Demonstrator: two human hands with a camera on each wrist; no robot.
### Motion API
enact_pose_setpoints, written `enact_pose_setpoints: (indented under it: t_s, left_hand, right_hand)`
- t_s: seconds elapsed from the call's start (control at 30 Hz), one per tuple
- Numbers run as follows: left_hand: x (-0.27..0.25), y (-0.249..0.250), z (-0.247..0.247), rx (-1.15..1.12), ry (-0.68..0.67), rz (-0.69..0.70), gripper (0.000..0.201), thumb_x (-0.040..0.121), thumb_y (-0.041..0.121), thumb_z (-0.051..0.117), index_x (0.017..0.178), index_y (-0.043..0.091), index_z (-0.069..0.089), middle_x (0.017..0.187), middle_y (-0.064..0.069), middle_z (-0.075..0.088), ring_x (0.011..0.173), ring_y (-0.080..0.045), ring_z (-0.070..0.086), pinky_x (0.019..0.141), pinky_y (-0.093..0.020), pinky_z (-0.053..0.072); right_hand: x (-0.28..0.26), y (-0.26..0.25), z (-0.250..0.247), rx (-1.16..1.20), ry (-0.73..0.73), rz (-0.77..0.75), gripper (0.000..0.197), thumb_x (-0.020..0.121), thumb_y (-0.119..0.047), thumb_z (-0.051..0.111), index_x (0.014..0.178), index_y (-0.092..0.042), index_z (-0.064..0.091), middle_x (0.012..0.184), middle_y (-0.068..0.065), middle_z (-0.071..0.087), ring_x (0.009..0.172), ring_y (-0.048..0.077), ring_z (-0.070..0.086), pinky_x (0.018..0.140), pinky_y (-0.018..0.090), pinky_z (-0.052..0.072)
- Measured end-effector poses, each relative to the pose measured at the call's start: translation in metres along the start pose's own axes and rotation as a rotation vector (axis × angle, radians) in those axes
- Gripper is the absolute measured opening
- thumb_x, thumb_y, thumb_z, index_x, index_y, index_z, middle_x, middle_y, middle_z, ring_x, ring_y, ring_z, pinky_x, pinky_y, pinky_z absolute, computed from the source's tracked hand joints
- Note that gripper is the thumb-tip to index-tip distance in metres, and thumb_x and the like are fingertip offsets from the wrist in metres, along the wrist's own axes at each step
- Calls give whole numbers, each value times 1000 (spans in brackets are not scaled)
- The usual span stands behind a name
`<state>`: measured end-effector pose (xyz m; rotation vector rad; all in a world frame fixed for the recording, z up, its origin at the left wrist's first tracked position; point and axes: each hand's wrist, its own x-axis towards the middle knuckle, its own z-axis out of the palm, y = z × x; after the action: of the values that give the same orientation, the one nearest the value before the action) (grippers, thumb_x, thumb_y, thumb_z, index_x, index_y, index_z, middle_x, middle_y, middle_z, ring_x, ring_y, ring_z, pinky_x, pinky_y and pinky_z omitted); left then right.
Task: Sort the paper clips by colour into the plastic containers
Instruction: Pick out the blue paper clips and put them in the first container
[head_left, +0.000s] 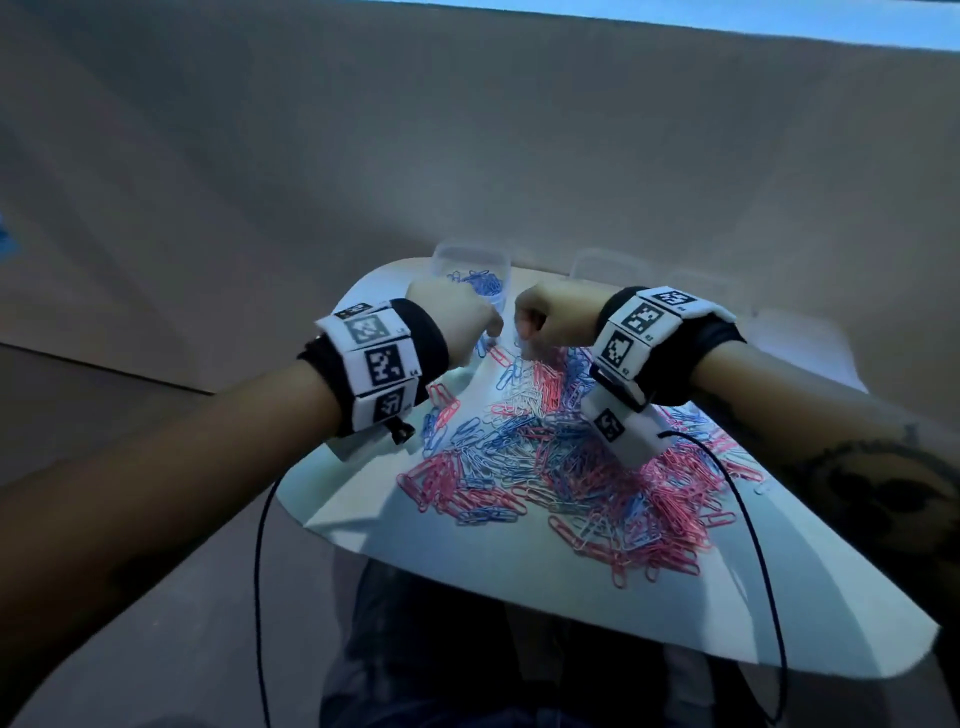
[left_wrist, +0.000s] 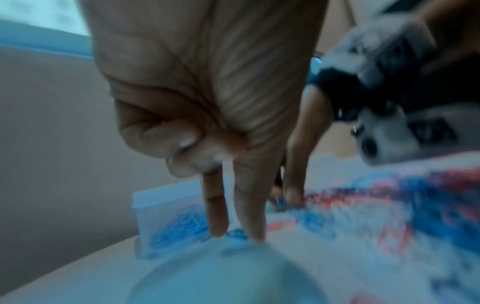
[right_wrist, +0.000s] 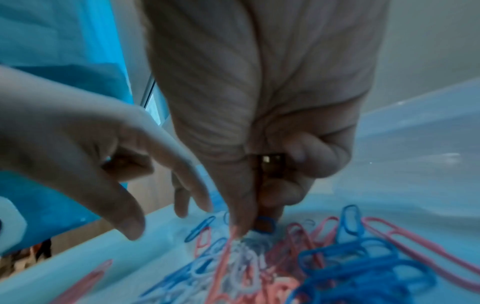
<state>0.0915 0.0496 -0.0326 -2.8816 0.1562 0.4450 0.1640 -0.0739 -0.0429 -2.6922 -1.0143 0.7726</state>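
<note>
A large heap of pink, blue and white paper clips (head_left: 566, 467) is being spread over a white sheet (head_left: 779, 597) that is lying on the table (head_left: 156, 649). At the far edge of the sheet, a clear plastic container (head_left: 470, 275) is being kept with blue clips inside; two more clear containers (head_left: 605, 267) are being shown faintly further along that edge, their contents unclear. The left hand (head_left: 452, 322) is being held at the far end of the heap, just beside the blue-clip container; in the left wrist view two fingers (left_wrist: 250, 216) are being pointed straight down onto a blue clip (left_wrist: 235, 234) while the others are being kept curled. The right hand (head_left: 550, 319) is being held close beside it, with thumb and fingertips (right_wrist: 241, 218) being pinched together on a blue paper clip (right_wrist: 265, 224) at the heap's far end.
</note>
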Motion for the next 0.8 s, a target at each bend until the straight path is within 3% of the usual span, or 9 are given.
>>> enact_pose_setpoints:
  t_s: [0.07,0.17,0.37,0.47,0.6,0.63,0.7,0.8]
  left_hand:
    - [3,4,4,15,10,-15,30,89,23,59,117,32,58,115,1,61,109,-21,56,68,-29,38]
    - [2,4,6,-39,13,-54,16,89,23,57,103,22,64,109,-3,63,102,-25,58,69,-30,40]
    - [-3,-7,11,-184,-129,-125,20,82,22,64,98,11,69,98,-7,68,82,-23,55,64,-26,39]
    - [-5,-3,14,-255,-156,-128,23,87,23,59,100,5,66,92,-7,62,81,-23,52,65,-26,37]
    - [-4,2,15,-498,-61,-84,13,86,16,60,74,14,55,76,-3,57,80,-19,50,59,-22,35]
    - [-5,6,15,-558,-45,-84,14,84,15,64,74,15,54,72,0,54,79,-17,48,56,-20,33]
    - [-6,13,16,-608,-21,-98,11,81,16,68,86,12,59,79,0,55,82,-16,48,59,-24,35]
    - [-1,18,16,-571,-28,-126,21,81,18,69,97,7,62,96,-9,63,89,-23,55,68,-23,35]
  right_hand:
    - [-6,-1,2,65,-26,-45,14,80,-6,64,90,-14,58,67,-5,55,59,9,51,51,9,36]
    - [-9,-6,7,0,-34,-102,24,78,-7,67,102,-9,64,81,0,60,73,14,52,56,12,35]
    - [-5,-1,15,-124,-15,-97,15,76,-2,62,84,-13,68,88,5,68,79,17,57,71,24,45]
    - [-7,0,18,-161,-38,-85,10,81,-9,63,90,-11,66,89,4,61,83,18,53,72,26,41]
    - [-13,4,19,-111,-48,-71,13,82,-14,66,93,-8,65,87,4,60,81,16,50,63,22,37]
    - [-15,5,17,-65,-33,-62,7,81,-13,67,86,-10,64,84,4,60,78,16,52,59,22,38]
    - [-16,6,15,4,3,-47,19,78,-11,70,67,-18,56,76,2,59,74,17,54,56,18,38]
    - [-14,-2,17,20,47,-27,23,76,-10,71,63,-18,53,70,-2,58,73,16,53,63,23,44]
